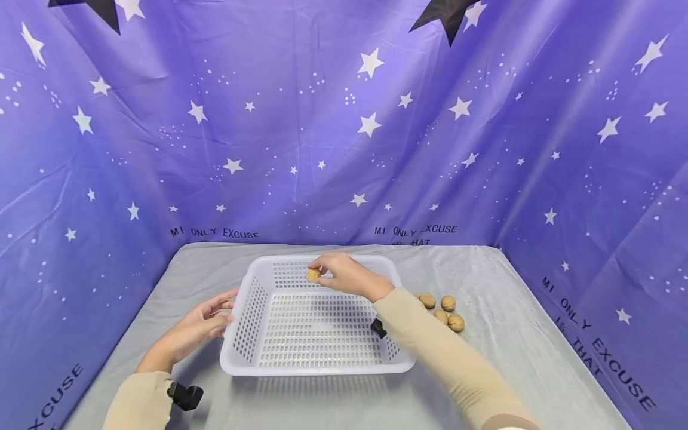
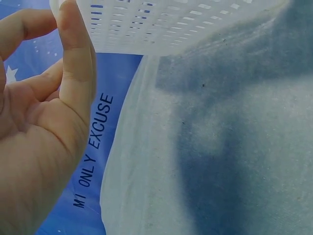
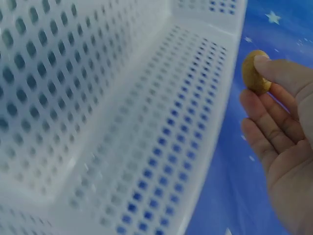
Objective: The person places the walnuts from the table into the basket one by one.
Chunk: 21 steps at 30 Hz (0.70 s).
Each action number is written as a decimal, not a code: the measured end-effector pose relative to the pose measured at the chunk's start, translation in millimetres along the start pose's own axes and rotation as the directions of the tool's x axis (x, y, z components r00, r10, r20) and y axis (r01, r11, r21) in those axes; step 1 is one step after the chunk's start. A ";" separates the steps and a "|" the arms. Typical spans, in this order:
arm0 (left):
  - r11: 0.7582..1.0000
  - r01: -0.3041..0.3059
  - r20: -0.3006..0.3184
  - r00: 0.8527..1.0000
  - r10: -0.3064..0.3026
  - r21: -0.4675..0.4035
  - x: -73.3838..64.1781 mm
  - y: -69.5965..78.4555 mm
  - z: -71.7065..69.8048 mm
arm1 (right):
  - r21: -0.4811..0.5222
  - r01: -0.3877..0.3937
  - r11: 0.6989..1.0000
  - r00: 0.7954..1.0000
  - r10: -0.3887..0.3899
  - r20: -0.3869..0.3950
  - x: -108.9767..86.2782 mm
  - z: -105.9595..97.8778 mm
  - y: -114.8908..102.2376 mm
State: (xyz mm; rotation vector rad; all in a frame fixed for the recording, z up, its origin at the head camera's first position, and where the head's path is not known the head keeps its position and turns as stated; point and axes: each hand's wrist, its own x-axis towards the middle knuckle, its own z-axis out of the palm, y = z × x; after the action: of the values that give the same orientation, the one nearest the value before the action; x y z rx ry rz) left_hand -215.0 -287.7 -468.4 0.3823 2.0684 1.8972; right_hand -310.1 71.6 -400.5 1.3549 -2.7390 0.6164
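A white perforated plastic basket [image 1: 322,369] stands in the middle of the head view, with no walnuts showing inside. My left hand [image 1: 196,325] is at its left rim; in the left wrist view the thumb [image 2: 73,44] and forefinger pinch the rim. Over the far part of the basket, my right hand [image 1: 346,275] pinches a walnut [image 1: 313,275] between thumb and fingertips. The right wrist view shows that walnut [image 3: 255,73] at the thumb tip, beyond the rim from that angle.
Several walnuts [image 1: 448,303] lie on the grey cloth-covered table [image 1: 516,334] right of the basket, partly behind my right sleeve [image 1: 441,352]. A purple star-printed curtain [image 1: 301,137] encloses the table at the back and both sides.
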 end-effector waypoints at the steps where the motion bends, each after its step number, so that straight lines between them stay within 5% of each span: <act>1: 1.000 0.000 -0.002 1.000 0.000 0.000 0.3 0.3 -0.1 | 0.001 0.001 1.000 1.000 -0.001 0.009 3.6 4.7 -0.7; 12: 1.000 -0.017 0.012 1.000 0.017 -0.002 -0.1 -0.2 -2.9 | 0.114 -0.047 0.992 0.994 0.035 0.100 34.0 58.6 -1.1; 21: 0.999 -0.040 0.014 0.999 0.040 -0.017 0.1 -0.5 -0.4 | 0.155 -0.131 0.979 0.987 0.114 0.112 46.7 84.1 0.8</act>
State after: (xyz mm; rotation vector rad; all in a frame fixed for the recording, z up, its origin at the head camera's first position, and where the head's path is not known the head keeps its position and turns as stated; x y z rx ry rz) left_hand -215.3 -288.1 -468.8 0.4355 2.0494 1.9277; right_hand -327.1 6.5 -469.2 1.2887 -2.9298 0.8158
